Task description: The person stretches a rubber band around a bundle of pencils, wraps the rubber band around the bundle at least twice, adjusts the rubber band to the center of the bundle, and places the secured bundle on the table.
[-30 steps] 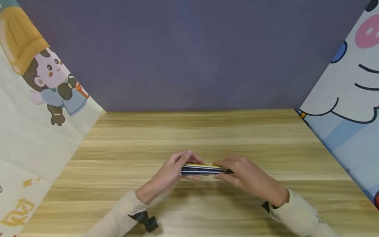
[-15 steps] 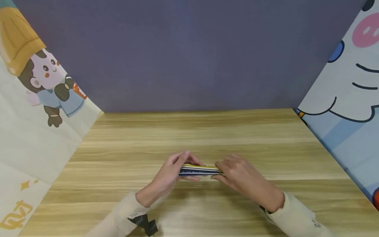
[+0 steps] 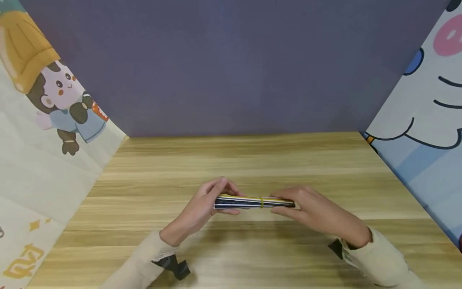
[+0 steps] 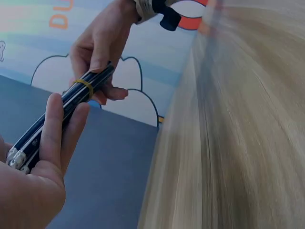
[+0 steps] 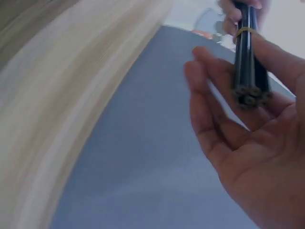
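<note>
A bundle of slim dark pencils [image 3: 240, 202] with white and yellow stripes is held level, raised over the table. Around it sits a yellow rubber band [image 3: 261, 202], right of its middle. My left hand [image 3: 198, 206] holds the left end, thumb on the near side and fingers behind. In the left wrist view, silvery-white ends [image 4: 16, 158] show beside that palm. My right hand [image 3: 317, 208] pinches the right end between thumb and fingers, past the band. Flat round ends [image 5: 251, 98] face the camera in the right wrist view, between thumb and fingers.
The wood-grain table [image 3: 234, 160] runs back to a plain dark grey-blue panel [image 3: 234, 68]. Cartoon-printed side panels stand at left [image 3: 43, 168] and right [image 3: 418, 160]. Dark mounts [image 3: 177, 268] hang at both cuffs.
My right hand has shifted left along the bundle, then back right to its end, leaving the rubber band nearer the middle and in plain sight. My left hand keeps its hold, moving slightly left.
</note>
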Demonstrator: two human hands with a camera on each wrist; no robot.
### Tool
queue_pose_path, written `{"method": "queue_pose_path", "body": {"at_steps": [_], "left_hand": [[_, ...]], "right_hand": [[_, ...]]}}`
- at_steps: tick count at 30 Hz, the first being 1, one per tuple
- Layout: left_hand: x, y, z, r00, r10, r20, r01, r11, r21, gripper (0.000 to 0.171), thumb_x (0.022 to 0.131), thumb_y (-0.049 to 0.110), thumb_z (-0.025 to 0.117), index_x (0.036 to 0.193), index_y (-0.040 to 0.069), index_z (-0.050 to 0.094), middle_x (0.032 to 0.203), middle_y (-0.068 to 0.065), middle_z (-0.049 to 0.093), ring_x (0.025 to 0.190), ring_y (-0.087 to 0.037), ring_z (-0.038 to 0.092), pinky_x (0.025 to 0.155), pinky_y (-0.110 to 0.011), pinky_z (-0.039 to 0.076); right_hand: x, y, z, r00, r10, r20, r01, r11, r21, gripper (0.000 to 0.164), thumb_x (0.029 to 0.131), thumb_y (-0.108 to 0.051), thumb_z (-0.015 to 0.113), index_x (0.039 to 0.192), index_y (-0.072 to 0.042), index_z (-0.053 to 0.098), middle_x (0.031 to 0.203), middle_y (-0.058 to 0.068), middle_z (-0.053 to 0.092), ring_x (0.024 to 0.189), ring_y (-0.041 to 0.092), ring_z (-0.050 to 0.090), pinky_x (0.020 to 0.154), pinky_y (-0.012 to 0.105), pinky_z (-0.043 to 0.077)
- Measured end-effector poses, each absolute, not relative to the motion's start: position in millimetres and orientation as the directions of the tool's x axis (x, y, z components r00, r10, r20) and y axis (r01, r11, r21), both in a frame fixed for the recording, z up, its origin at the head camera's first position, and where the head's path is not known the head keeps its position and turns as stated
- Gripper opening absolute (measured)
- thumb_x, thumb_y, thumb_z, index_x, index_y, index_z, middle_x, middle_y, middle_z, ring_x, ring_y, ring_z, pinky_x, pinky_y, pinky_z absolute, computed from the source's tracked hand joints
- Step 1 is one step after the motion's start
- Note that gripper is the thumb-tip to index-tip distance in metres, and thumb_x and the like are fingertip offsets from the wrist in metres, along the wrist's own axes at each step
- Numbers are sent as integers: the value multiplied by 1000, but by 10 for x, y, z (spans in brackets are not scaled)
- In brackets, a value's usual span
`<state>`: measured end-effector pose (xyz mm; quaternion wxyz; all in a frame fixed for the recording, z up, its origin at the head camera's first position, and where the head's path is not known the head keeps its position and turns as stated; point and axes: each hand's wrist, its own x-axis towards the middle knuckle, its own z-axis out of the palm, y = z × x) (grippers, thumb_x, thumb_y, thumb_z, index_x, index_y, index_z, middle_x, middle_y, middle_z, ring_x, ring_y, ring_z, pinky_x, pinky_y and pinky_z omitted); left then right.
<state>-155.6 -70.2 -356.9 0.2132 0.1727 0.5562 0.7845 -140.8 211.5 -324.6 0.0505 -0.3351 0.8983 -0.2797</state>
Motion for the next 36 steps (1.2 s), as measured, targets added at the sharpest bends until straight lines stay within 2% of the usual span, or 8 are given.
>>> {"method": "queue_pose_path", "body": {"at_steps": [5,13,16,20,22,26,31,36], "left_hand": [[-1485,-598,-3601,-861,507,35,-115,-262,958,47,108,34,40,103,-8,59,109,-26,65,96,-33,69,79,-48,60],[-1340,-435,-3774,-865,501,20,-67,-155,986,52,108,33,40,103,-14,59,103,-23,67,85,-30,72,74,-44,62],[-1354,-455,-3772,-854,519,24,-47,-123,991,49,109,32,38,105,-12,60,105,-23,67,86,-29,72,74,-44,62],[-1429,-542,-3722,-873,487,10,-69,-145,987,45,109,33,41,106,-9,59,108,-22,66,90,-32,71,77,-44,61],[-1458,-575,-3703,-885,466,-2,-84,-155,984,46,108,34,43,105,-8,59,109,-22,66,92,-34,70,78,-44,61],[-1489,-556,-3715,-895,446,22,-52,-153,987,44,109,31,41,102,-10,57,107,-22,67,87,-35,71,76,-45,61],[-1432,-457,-3753,-896,433,96,40,-135,990,41,110,24,38,97,-9,58,101,-24,68,77,-31,72,68,-45,62],[-1360,-427,-3802,-879,465,105,50,-129,990,37,108,22,45,102,-9,62,104,-24,67,80,-28,72,70,-43,62]], "right_hand": [[-1381,2003,-3311,-694,-696,185,-679,546,-491,24,98,-41,62,104,-20,72,90,-15,66,71,-3,55,61,21,49],[-1224,1737,-3583,-503,-757,417,-831,556,8,30,91,-40,71,80,-12,68,65,-9,56,58,2,42,58,22,41],[-1225,1732,-3597,-528,-750,398,-825,565,-29,32,91,-43,70,86,-12,71,68,-9,58,60,1,43,58,20,42],[-1270,1862,-3478,-679,-677,285,-734,643,-221,30,93,-41,67,104,-13,74,84,-9,67,67,-2,50,59,21,46],[-1293,1923,-3433,-710,-657,254,-704,672,-229,28,94,-38,68,107,-14,73,90,-7,70,71,0,56,62,25,50],[-1317,1944,-3439,-643,-693,325,-752,652,-97,21,90,-30,75,99,-11,72,87,-4,71,74,8,60,67,32,53],[-1295,1848,-3512,-502,-742,445,-815,578,45,24,82,-28,82,87,-8,69,75,-2,67,66,10,54,61,27,43],[-1257,1783,-3591,-510,-738,443,-820,572,8,24,86,-33,78,87,-11,69,74,-6,65,65,6,49,62,24,39]]}}
